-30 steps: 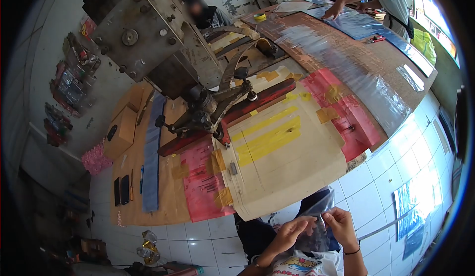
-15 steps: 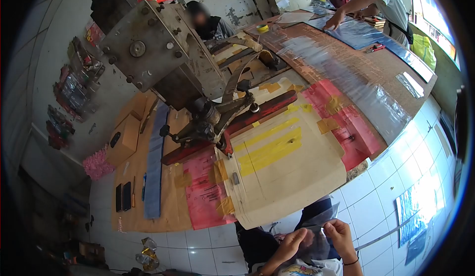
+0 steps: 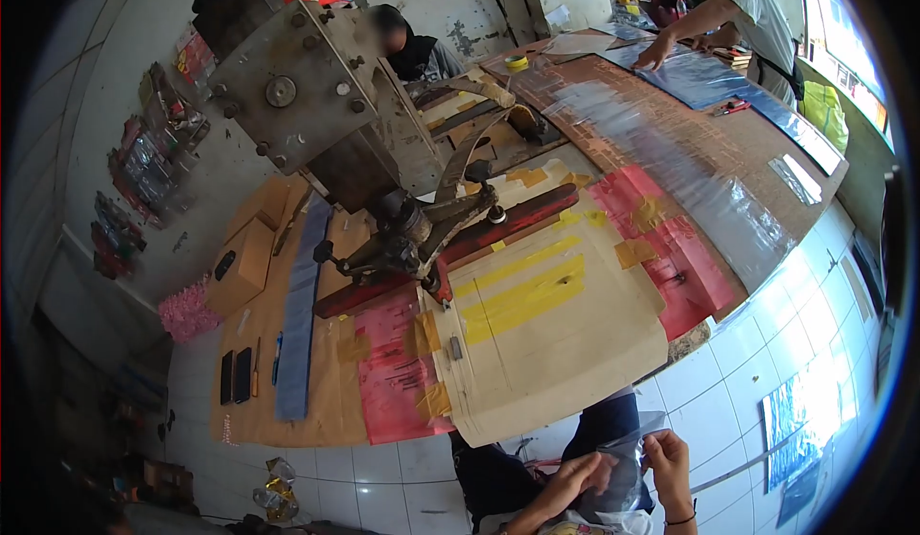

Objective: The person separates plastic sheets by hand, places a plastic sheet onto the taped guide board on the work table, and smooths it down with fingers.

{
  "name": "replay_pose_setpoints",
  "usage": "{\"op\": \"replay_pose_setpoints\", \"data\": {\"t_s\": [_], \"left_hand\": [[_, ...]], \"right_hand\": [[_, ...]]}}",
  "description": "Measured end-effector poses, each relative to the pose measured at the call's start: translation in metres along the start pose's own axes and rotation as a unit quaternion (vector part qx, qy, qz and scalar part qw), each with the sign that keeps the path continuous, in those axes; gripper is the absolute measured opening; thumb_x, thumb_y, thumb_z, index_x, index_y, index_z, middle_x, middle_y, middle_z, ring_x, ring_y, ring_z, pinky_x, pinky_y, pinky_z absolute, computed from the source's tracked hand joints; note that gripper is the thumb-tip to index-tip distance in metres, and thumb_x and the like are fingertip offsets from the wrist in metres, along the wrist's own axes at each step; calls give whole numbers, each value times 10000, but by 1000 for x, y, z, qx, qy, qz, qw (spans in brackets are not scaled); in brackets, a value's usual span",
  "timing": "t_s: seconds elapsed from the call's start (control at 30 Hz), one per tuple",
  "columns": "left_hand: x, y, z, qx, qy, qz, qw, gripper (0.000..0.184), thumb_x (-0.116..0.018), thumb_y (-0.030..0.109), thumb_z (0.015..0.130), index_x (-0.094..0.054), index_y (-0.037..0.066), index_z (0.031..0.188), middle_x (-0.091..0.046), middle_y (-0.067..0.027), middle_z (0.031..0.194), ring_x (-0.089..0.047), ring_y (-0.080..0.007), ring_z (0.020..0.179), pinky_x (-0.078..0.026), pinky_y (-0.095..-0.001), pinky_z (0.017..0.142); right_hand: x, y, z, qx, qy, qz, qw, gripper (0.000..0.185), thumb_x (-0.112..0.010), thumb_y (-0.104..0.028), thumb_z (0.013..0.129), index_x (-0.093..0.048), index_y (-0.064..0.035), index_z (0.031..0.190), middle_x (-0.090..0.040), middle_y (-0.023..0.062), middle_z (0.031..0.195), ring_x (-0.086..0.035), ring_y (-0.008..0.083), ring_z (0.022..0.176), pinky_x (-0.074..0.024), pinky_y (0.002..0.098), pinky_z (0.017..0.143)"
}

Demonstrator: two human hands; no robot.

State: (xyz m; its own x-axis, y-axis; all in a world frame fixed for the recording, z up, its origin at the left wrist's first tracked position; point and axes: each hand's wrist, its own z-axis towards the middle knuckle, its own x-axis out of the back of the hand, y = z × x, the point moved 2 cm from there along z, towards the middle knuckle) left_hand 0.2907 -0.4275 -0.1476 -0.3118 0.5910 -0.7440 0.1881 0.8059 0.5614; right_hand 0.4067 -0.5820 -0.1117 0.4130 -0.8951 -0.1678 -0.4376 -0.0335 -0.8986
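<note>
R hand (image 3: 668, 468) — fingers pinching edge of clear plastic sheet (image 3: 629, 482), held over legs (image 3: 494, 468), nr worktop's (image 3: 331, 415) near edge. L hand (image 3: 573, 482) at sheet's other side, fingers against it — can't tell if gripping. Beige board (image 3: 546, 367) w/ yellow tape (image 3: 537, 297) on worktop, red bar (image 3: 537, 213) across far side.

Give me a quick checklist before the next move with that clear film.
1. Right hand pinching the clear film: ok.
2. Left hand gripping the film: cannot tell; it is at the film, but its grip is unclear.
3. Film lying flat: not ok; it is bent between the hands.
4. Both hands clear of the red bar: ok.
5. Beige board bare: not ok; a small grey block sits on it.
</note>
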Motion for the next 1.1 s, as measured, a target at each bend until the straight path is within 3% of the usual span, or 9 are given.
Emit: {"op": "replay_pose_setpoints", "data": {"t_s": [0.03,0.33,0.5,0.6,0.7,0.8,0.87,1.0,1.1], "left_hand": [[-15,-1,-5,6,72,30,997,399,-561,339,1075,-557,49,801,-547,-2,682,-470,-55,550,-361,-242,534],[4,-7,-4,15,79,89,993,451,-656,352,1026,-454,144,680,-482,35,602,-420,-57,525,-312,-235,507],[-1,-1,-1,-110,149,397,899,465,-677,418,1002,-431,156,708,-434,59,562,-420,-24,492,-315,-218,466],[2,-3,1,-60,174,237,954,461,-602,439,1041,-443,141,727,-432,41,525,-383,-50,457,-288,-238,460],[31,-3,-4,-16,173,96,980,426,-592,410,1050,-455,137,754,-365,43,599,-366,-77,489,-295,-263,489],[80,-2,-22,-13,160,24,987,357,-606,392,1043,-556,85,870,-461,5,619,-442,-91,530,-354,-258,533],[99,7,-40,-21,241,34,970,291,-605,321,1049,-589,68,907,-629,-45,779,-629,-164,685,-507,-290,631],[105,30,-68,-24,182,33,982,168,-624,184,1037,-523,107,927,-690,-82,937,-737,-256,822,-583,-350,693],[57,69,-67,10,52,161,986,199,-635,84,1016,-449,107,951,-711,-117,933,-680,-158,679,-522,-277,569]], "right_hand": [[4,9,3,22,4,1,1000,186,-636,-158,1025,-632,14,954,-659,37,778,-619,95,677,-510,258,632],[-9,13,4,27,-33,15,999,168,-653,-137,1015,-605,23,1007,-660,42,797,-606,101,659,-509,255,638],[-8,23,1,117,78,-20,990,117,-656,-123,1013,-617,-18,979,-660,35,873,-636,100,765,-534,252,678],[3,26,5,175,152,32,972,127,-627,-150,1036,-614,-40,974,-622,16,877,-588,87,803,-530,242,707],[79,22,17,195,271,129,934,272,-590,-188,1054,-567,-60,1293,-620,14,1011,-529,70,846,-455,196,716],[214,-5,-2,268,451,153,838,456,-517,-176,1061,-395,-75,1488,-457,57,1387,-406,183,1241,-342,332,1013],[292,-33,-37,318,529,106,780,590,-469,-168,1066,-281,-85,1618,-348,86,1638,-324,258,1505,-266,423,1210],[329,-54,-27,373,502,-94,775,589,-453,-140,1068,-264,-65,1620,-310,98,1660,-340,266,1497,-274,427,1211],[343,-51,-21,372,491,-179,767,599,-477,-186,1052,-285,-62,1605,-322,101,1638,-378,252,1439,-303,408,1162]]}}
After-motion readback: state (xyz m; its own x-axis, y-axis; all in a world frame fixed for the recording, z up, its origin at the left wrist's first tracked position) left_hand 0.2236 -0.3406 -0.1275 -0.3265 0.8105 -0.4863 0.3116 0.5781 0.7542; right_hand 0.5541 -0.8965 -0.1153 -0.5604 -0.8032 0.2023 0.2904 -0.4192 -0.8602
